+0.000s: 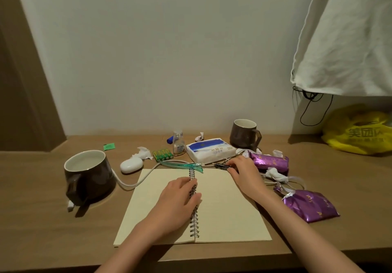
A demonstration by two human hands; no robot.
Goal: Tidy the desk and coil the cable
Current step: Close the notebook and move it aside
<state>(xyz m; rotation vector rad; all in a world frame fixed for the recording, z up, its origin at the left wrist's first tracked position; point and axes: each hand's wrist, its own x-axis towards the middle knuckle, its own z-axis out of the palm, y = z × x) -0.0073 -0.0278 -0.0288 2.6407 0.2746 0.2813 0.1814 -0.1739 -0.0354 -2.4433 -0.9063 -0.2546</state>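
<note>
Left hand (178,198) rests on the spiral notebook's (229,213) binding, fingers loosely bent, its grip holding nothing; press there so the pages do not slide. Further out, the right hand (244,173) reaches forward, wrist low, its grip pinching a black pen (221,166). Lift it straight up, because the white cable (127,184) runs just beyond both grips across the table (42,219).

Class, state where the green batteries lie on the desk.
In the head view, the green batteries lie left of centre, between a crumpled tissue and a small clear bottle.
</note>
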